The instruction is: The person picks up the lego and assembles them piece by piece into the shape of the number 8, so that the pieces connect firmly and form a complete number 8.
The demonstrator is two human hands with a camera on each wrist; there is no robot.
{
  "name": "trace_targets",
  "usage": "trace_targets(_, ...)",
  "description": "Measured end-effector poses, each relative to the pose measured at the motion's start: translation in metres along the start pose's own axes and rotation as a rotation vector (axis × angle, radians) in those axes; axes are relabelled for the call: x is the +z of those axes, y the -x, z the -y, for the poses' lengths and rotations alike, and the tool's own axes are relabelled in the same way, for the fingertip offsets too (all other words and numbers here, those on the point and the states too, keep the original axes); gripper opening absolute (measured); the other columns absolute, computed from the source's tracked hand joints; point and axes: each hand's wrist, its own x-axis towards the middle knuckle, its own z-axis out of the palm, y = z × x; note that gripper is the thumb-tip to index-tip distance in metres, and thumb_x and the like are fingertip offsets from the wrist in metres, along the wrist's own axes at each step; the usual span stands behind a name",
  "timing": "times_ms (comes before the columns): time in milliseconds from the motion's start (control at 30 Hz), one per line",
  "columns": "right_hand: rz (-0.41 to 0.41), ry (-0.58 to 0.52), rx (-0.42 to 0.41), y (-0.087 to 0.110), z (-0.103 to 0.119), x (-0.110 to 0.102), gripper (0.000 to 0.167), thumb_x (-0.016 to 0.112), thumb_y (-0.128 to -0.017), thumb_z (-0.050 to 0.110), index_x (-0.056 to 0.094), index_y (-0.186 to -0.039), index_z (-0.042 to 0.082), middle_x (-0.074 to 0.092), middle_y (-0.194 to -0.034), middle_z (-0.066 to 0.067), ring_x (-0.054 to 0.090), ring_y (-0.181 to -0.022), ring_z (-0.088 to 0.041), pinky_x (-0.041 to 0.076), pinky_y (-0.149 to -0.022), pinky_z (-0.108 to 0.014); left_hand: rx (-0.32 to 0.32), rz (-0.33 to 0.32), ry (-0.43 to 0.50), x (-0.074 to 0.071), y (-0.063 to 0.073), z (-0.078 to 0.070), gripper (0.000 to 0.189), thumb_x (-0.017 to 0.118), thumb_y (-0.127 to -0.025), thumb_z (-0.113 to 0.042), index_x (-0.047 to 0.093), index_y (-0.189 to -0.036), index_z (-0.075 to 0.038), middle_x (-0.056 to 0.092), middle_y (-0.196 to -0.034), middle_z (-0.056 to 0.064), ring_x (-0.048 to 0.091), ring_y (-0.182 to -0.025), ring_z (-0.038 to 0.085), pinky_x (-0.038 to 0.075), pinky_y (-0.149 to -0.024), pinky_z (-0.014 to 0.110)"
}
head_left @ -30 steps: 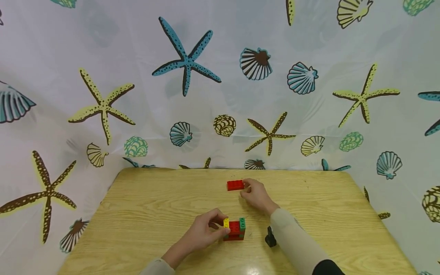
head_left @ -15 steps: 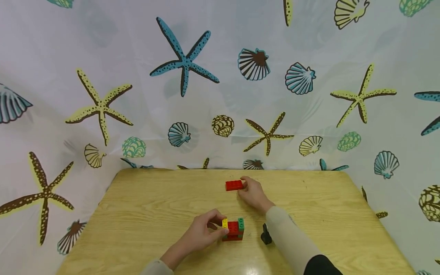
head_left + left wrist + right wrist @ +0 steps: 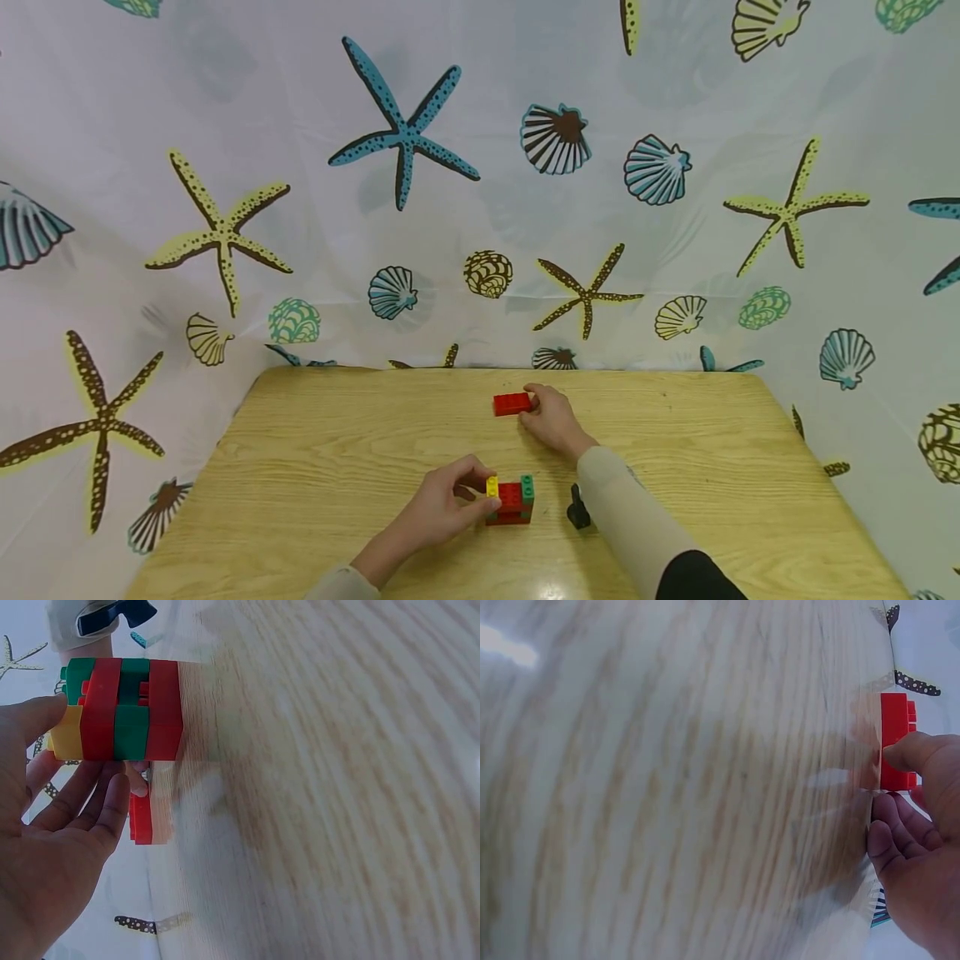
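Observation:
In the head view, a toy building-brick stack [image 3: 511, 504] stands near the front middle of the table. It has red and green layers, with a yellow brick [image 3: 67, 735] and a green brick [image 3: 527, 488] on opposite ends of its top. My left hand [image 3: 446, 504] pinches the yellow brick between thumb and fingertips; the other fingers reach behind the stack. Farther back lies a flat red brick [image 3: 512, 404], studs up on the wood. My right hand [image 3: 552, 421] pinches its right end, thumb on the near side [image 3: 922, 754] and a fingertip hidden behind it.
The light wooden table [image 3: 337, 433] ends at a white cloth [image 3: 450, 225] printed with starfish and shells, which rises at the back and sides. A small black piece [image 3: 577, 510] shows beside the right sleeve [image 3: 630, 508], which has a black band.
My right hand has moved slightly left and closed in on the red brick's right end. The left hand and the stack have stayed in place.

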Motion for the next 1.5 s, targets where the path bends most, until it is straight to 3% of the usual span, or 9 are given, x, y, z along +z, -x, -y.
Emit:
trace_targets(167, 0.000, 0.016, -0.002, -0.001, -0.001, 0.001, 0.051, 0.072, -0.095, 0.008, 0.058, -0.142, -0.006, 0.065, -0.103, -0.016, 0.054, -0.084, -0.020, 0.052, -0.083, -0.040, 0.000, 0.002, 0.001, 0.000, 0.000, -0.001, 0.021, 0.074, -0.100, -0.026, 0.067, -0.116, -0.013, 0.072, -0.118, 0.007, 0.071, -0.106, 0.022, 0.058, -0.086, 0.025)
trace_targets(733, -0.018, -0.011, 0.021, -0.001, -0.002, 0.002, 0.036, 0.073, -0.097, 0.009, 0.063, -0.129, -0.004, 0.066, -0.106, -0.016, 0.059, -0.091, -0.025, 0.055, -0.090, -0.046, 0.010, -0.020, -0.007, 0.000, -0.001, 0.001, 0.023, 0.076, -0.099, -0.026, 0.068, -0.116, -0.013, 0.073, -0.115, 0.006, 0.072, -0.104, 0.018, 0.059, -0.086, 0.026)
trace_targets(1233, 0.020, -0.038, 0.001, 0.007, 0.000, -0.003, 0.034, 0.077, -0.094, 0.010, 0.064, -0.123, -0.002, 0.066, -0.104, -0.012, 0.060, -0.090, -0.022, 0.055, -0.085, -0.040, -0.007, -0.012, 0.010, 0.001, 0.000, 0.002, 0.025, 0.076, -0.099, -0.023, 0.067, -0.118, -0.008, 0.073, -0.116, 0.008, 0.072, -0.105, 0.021, 0.059, -0.086, 0.027)
trace_targets(1500, 0.060, -0.019, -0.007, 0.017, 0.009, -0.017, 0.034, 0.077, -0.095, 0.014, 0.065, -0.124, 0.000, 0.068, -0.109, -0.012, 0.064, -0.095, -0.023, 0.057, -0.087, -0.041, -0.007, 0.001, -0.002, 0.000, 0.001, -0.001, 0.032, 0.074, -0.101, -0.026, 0.065, -0.124, -0.006, 0.072, -0.119, 0.009, 0.071, -0.107, 0.025, 0.058, -0.087, 0.025)
